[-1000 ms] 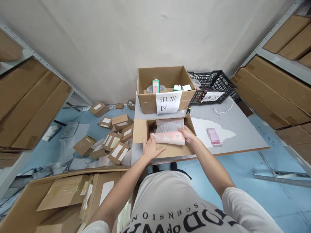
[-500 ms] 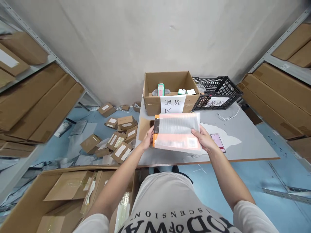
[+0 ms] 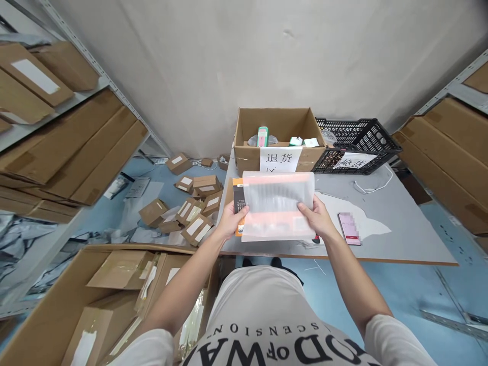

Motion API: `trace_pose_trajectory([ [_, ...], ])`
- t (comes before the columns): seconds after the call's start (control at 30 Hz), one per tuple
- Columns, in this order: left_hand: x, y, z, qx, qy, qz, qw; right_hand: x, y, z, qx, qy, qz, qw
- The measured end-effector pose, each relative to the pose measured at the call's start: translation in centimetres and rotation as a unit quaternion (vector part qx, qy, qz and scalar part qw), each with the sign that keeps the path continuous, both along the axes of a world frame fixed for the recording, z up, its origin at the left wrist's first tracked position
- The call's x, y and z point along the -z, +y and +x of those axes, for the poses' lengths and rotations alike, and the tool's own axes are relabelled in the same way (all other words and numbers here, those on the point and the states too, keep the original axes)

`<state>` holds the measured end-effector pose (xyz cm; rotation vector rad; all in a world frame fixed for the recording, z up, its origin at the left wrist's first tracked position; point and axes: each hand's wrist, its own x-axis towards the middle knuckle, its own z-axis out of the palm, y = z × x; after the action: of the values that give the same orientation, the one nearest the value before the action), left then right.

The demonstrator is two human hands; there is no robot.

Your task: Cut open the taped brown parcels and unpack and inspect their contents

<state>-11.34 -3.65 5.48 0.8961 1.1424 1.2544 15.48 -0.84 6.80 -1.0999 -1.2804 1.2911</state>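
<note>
A flat orange, black and white package [image 3: 238, 206] is partly covered by a frosted translucent plastic bag [image 3: 278, 203]; its printed left edge sticks out of the bag. My left hand [image 3: 231, 219] grips that exposed edge, thumb on the front. At the opposite side, my right hand [image 3: 315, 216] pinches the bag, its thumb also on top. Both hands hold the package above the front of the grey table [image 3: 412, 234]. A phone with a pink screen [image 3: 348, 229] lies right of my right hand, on a white sheet [image 3: 371, 223].
Behind stands an open cardboard box [image 3: 247, 160] with a paper sign and small green-and-white boxes inside. Beside it is a black plastic crate [image 3: 381, 150]. Small cartons [image 3: 154, 212] litter the floor at left. A large carton [image 3: 49, 305] holds boxes near my left arm. Shelves flank both sides.
The bag now covers the package's face differently, with its lower edge hanging toward me. My left thumb has come onto the front of the package. The view has shifted slightly left.
</note>
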Motion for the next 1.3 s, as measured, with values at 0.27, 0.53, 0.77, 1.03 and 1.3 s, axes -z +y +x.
trace_pose_trajectory([
  [0.27, 0.9, -0.7, 0.6, -0.086, 0.078, 0.023, 0.993, 0.6, 0.3, -1.7, 0.049, -0.129, 0.025, 0.990],
  [0.53, 1.7, -0.6, -0.2, -0.109, 0.000, 0.027, 0.994, -0.2, 0.5, 0.0, 0.016, -0.057, 0.082, 0.995],
  [0.77, 1.7, -0.2, 0.8, -0.138, -0.054, -0.009, 0.989, -0.6, 0.3, -0.4, -0.057, 0.007, -0.009, 0.998],
  [1.03, 1.4, 2.1, -1.5, -0.284, -0.018, 0.005, 0.958, -0.8, 1.8, 1.3, -0.035, 0.052, -0.008, 0.998],
  [1.3, 4.9, 2.9, -10.2, -0.566, 0.062, 0.023, 0.822, 0.2, 2.9, 5.8, 0.100, 0.121, 0.043, 0.987],
])
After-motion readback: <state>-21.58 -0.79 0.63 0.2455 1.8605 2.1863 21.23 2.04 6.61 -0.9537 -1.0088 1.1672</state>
